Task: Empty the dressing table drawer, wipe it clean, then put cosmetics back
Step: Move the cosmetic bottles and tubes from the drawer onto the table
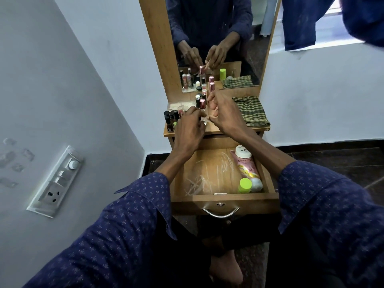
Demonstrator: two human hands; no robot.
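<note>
The wooden drawer is pulled open below the dressing table top. Along its right side lie a pink tube, a green-capped bottle and a white round container. The rest of the drawer floor is bare, scratched wood. Above the table top, my left hand curls its fingers round a clear bottle with a rose-gold cap. My right hand is close beside it with curled fingers. The mirror shows this hand pinching a thin peach stick.
Dark nail polish bottles, lipsticks and a clear organiser crowd the table's left part. A folded green checked cloth lies at its right. The mirror stands behind. A switchboard is on the left wall.
</note>
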